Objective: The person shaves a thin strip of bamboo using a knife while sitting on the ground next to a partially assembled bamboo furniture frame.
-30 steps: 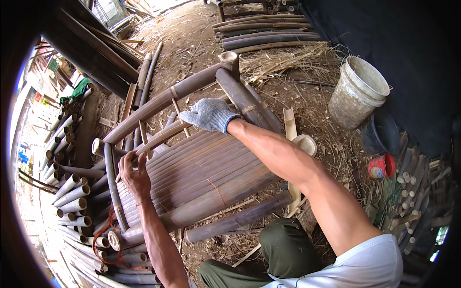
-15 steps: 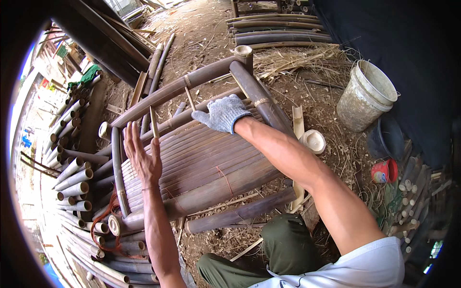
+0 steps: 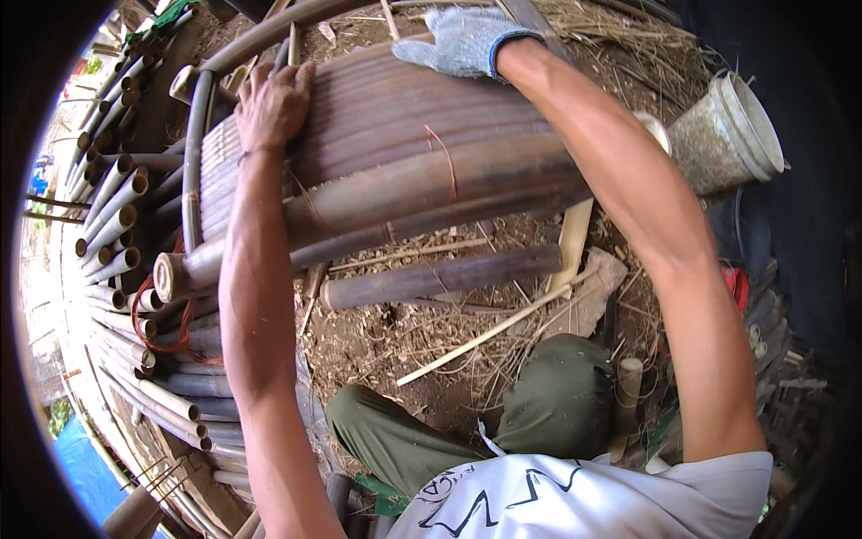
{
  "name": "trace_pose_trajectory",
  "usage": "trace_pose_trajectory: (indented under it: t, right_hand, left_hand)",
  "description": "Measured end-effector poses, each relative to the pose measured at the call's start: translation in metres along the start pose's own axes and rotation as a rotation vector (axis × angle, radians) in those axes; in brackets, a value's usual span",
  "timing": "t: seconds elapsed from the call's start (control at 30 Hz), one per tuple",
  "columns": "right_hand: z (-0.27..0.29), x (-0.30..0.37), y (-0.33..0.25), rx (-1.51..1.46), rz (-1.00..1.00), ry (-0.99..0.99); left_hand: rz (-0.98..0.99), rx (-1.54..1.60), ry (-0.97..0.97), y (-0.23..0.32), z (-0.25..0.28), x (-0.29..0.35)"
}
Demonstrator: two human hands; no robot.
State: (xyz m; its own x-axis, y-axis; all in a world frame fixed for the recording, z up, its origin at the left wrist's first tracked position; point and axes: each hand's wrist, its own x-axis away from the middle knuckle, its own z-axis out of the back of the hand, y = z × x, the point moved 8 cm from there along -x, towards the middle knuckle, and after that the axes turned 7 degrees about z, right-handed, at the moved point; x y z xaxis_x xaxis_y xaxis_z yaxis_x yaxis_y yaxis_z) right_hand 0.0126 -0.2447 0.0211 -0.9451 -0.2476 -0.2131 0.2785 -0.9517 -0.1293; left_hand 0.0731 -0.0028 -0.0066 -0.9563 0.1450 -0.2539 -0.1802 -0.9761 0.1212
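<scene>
My bare left hand [image 3: 274, 108] lies over the far edge of the bamboo-slat seat [image 3: 386, 112], near the left end. The gloved right hand [image 3: 460, 43] sits at the same edge further right, palm down, thumb stuck out. Can't tell if either one's actually clenched on anything, since the undersides are hidden. Hands that wide apart probably steady both ends, and I'd guess the knit glove is for splinters.

The bench is right in front of my knees [image 3: 557, 391], slats up, thick front rail [image 3: 404, 190] nearest me. Orange string [image 3: 440, 166] runs over that rail, presumably as a tie. A loose bamboo tube [image 3: 440, 277] lies on the ground between bench and knees. Cut poles [image 3: 117, 238] are heaped off left, and a grimy bucket [image 3: 727, 135] stands out right.
</scene>
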Motion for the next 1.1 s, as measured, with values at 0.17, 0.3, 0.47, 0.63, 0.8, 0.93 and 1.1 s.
trace_pose_trajectory:
  t: [0.17,0.3,0.47,0.63,0.8,0.93,1.1]
  right_hand:
    - [0.123,0.188,-0.089,-0.35,0.135,0.715]
    - [0.068,0.401,-0.017,-0.286,-0.352,0.684]
    - [-0.147,0.668,-0.007,-0.087,-1.042,-0.221]
    - [-0.162,0.689,-0.036,0.001,-1.172,-0.342]
    - [-0.166,0.711,-0.027,0.089,-1.218,-0.407]
    - [-0.186,0.73,-0.019,0.009,-1.251,-0.488]
    - [-0.172,0.75,-0.041,-0.188,-1.329,-0.285]
  left_hand:
    - [-0.087,-0.302,0.293,-0.022,0.029,0.01]
    - [-0.51,0.588,0.769,0.077,0.121,0.129]
    - [-0.631,0.802,-0.313,0.234,-0.006,0.347]
    - [-0.291,0.036,-0.812,0.187,-0.218,0.486]
    - [-0.197,-0.15,-0.962,0.125,-0.231,0.517]
    - [-0.279,0.065,-0.817,0.134,-0.183,0.48]
    - [-0.241,0.659,-0.967,0.179,-0.067,0.425]
